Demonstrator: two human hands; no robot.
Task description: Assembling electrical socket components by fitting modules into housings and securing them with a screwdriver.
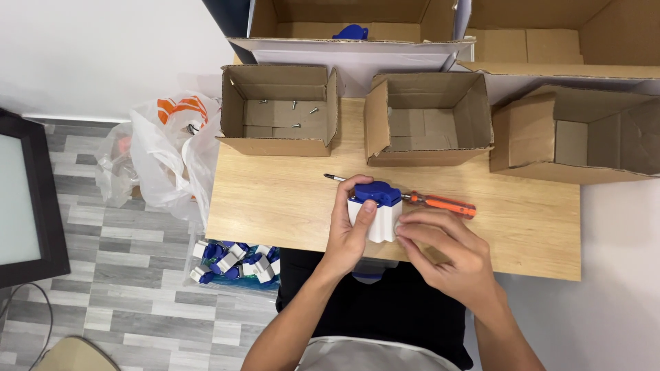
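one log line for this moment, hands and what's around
left hand: grips blue-and-white plastic part | right hand: fingertips on part's side | screwdriver: lying on wooden table behind part | left box: loose screws inside

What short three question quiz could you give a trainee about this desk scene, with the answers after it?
1. True or false: the orange-handled screwdriver lies on the wooden table behind the blue and white part.
2. Which box holds loose screws? A: the left cardboard box; B: the middle cardboard box; C: the right cardboard box.
3. Which hands touch the part?

Key
1. True.
2. A; the screws lie on its floor.
3. Both: the left hand grips it, and the right hand touches its side.
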